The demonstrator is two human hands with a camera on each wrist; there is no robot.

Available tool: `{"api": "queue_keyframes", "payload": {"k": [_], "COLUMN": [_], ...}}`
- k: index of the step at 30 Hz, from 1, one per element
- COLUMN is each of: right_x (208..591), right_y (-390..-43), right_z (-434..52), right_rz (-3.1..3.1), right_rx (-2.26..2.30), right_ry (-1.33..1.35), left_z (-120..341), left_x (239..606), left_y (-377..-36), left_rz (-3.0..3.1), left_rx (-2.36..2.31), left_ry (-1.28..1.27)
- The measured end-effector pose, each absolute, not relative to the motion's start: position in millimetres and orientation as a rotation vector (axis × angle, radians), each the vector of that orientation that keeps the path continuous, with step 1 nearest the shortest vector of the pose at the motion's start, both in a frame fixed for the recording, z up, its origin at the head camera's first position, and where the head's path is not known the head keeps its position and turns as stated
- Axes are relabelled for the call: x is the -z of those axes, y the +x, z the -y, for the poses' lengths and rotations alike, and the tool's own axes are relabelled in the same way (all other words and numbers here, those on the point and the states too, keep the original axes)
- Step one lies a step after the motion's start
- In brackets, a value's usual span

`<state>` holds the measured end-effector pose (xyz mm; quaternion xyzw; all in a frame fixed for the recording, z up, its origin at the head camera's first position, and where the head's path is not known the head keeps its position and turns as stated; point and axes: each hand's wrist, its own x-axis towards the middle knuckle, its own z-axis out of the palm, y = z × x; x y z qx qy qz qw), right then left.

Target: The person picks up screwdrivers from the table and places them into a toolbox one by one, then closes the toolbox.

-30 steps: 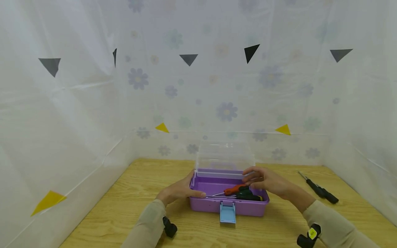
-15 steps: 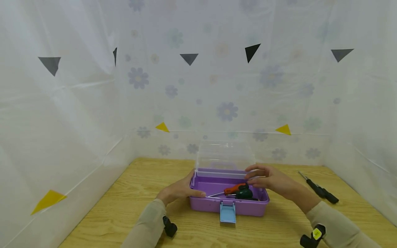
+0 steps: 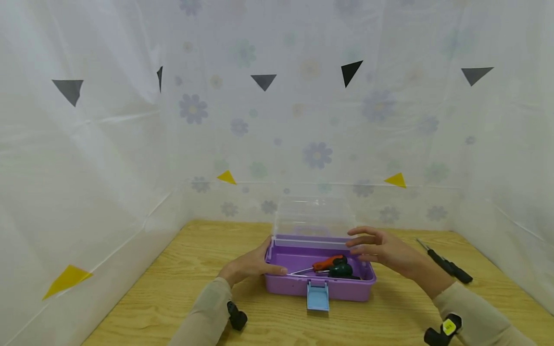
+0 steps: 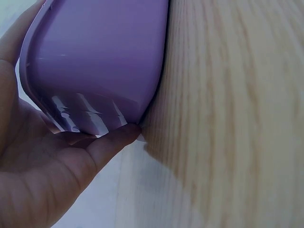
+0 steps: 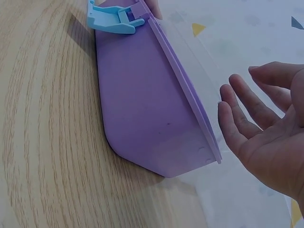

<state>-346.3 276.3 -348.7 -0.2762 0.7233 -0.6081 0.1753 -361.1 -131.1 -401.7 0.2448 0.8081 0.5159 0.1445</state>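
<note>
Purple toolbox (image 3: 319, 283) holding two screwdrivers (image 3: 332, 267), left hand (image 3: 251, 264) gripping its side, right hand (image 3: 383, 250) fingers open above, black screwdriver (image 3: 446, 264) nearby

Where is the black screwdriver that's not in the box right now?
In the head view the black screwdriver lies on the wooden table at the right, outside the purple toolbox and just beyond the right hand.
</note>
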Motion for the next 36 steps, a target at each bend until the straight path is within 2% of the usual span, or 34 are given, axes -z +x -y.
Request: {"api": "queue_keyframes", "payload": {"k": [12, 20, 36], "right_x": [346.3, 345.2, 340.5], "right_y": [-343.5, -341.7, -339.6], "right_z": [-293.4, -308.1, -340.0], "right_rz": [-2.007, -2.108, -2.154], "right_rx": [1.741, 1.731, 1.760], "right_ry": [-0.877, -0.784, -0.763], "left_z": [132.1, 132.2, 132.1], "left_x": [401.7, 402.3, 404.2], "left_y": [-361.0, -361.4, -363.4], "left_rz": [-2.325, -2.315, -2.333], "left_rx": [-1.490, -1.495, -1.481], "left_ry": [0.695, 0.700, 0.683]}}
